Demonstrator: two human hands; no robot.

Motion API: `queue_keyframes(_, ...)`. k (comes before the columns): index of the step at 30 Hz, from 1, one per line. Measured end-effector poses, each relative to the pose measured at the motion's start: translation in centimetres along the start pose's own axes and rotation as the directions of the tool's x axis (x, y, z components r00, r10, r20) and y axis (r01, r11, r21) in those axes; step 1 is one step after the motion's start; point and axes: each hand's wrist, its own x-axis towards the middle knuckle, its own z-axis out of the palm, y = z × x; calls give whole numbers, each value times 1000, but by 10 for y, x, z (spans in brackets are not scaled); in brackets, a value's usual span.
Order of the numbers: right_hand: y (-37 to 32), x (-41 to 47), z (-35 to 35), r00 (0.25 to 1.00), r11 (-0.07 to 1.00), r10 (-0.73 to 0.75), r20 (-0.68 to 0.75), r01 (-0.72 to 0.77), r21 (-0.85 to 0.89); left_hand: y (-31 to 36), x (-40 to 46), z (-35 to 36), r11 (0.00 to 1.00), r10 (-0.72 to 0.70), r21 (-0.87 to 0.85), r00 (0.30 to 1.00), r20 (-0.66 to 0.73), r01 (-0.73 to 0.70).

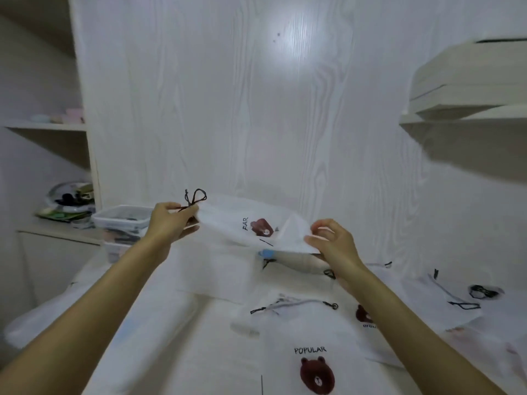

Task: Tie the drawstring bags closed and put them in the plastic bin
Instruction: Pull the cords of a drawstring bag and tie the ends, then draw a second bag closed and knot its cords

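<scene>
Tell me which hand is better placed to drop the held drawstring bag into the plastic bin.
Left, probably. The left hand already pinches the drawstring bag at its tied black cord, right beside the plastic bin. The right hand holds the bag's far end, away from the bin.

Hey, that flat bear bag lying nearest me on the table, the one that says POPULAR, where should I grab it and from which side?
Take the POPULAR bag at its far, gathered end, where the black drawstring lies across the neck. Come from above and pinch the cord and bunched fabric together. The rest of the bag lies flat against the table, offering little to grip.
</scene>
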Motion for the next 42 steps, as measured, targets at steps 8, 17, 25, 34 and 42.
queue_keyframes(8,8,50,84,994,982,-106,-5,104,-158,1,66,-6,996,36,77,999,-29,-34)
queue_keyframes(17,37,75,96,955,631,-18,295,239,-738,-40,105,-38,331,124,919,975,184,-215)
queue_keyframes(25,32,61,66,937,743,-227,267,344,-575,-29,67,-13,277,226,893,928,297,-354)
queue_keyframes(34,68,9,-23,944,716,39,329,203,-668,-51,-48,63,472,18,695,794,607,-542)
queue_keyframes(42,96,-11,-45,921,171,218,321,288,-942,-113,-59,77,215,-295,821,766,571,-529)
